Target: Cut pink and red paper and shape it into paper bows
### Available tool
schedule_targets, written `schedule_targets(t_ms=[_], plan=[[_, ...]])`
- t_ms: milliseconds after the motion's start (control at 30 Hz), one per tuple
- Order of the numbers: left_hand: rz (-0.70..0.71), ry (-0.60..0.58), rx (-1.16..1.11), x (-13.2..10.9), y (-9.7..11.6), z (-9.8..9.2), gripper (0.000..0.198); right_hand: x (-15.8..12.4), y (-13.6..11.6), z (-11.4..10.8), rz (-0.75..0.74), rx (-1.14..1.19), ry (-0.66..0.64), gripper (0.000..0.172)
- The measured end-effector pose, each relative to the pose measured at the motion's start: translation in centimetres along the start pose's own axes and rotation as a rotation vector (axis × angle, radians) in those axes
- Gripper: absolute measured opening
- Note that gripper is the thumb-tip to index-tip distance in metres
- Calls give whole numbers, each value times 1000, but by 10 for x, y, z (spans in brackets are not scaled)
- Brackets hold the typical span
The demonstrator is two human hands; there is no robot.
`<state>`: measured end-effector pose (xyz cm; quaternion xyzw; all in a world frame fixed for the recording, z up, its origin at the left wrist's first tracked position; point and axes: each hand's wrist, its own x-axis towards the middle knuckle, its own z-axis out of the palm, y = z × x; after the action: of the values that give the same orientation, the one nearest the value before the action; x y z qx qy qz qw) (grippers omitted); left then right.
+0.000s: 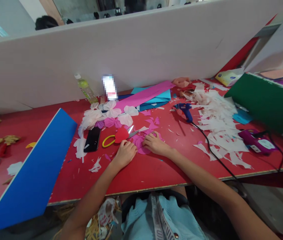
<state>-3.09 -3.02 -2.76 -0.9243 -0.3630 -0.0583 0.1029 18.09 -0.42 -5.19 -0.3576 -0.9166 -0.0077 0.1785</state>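
Observation:
My left hand [125, 154] has its fingertips on the lower edge of a red paper heart [121, 135]. The heart lies over a pair of scissors [131, 132] with yellow handles [108, 141], and it hides the middle of them. My right hand [155, 144] rests flat on crumpled pink paper [141, 144] on the red table [146, 176]. Pale pink paper flowers [106, 113] lie just beyond both hands. A black phone [92, 139] sits to the left of the scissors.
A blue board [35, 166] leans over the table's left side, and a green board [268, 106] stands at the right. White paper scraps [218, 130] spread right of a blue glue gun [185, 111] with a black cord. A plastic bottle [86, 89] stands against the white partition [121, 50].

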Motion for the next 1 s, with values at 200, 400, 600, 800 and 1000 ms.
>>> schedule_targets(t_ms=[200, 400, 600, 800, 1000], plan=[[16, 0, -17, 0, -2, 1, 20, -3, 5, -1, 29, -7, 12, 21], [3, -9, -30, 1, -2, 0, 20, -4, 7, -2, 33, -22, -2, 24], [11, 5, -31, 1, -3, 1, 18, -5, 9, -2, 2, -41, 18, 26], [-2, 3, -52, 0, -4, 1, 20, -6, 12, -3, 16, -39, 25, 29], [-1, 0, -43, 0, -5, 0, 22, -6, 12, -5, 34, -34, 17, 27]])
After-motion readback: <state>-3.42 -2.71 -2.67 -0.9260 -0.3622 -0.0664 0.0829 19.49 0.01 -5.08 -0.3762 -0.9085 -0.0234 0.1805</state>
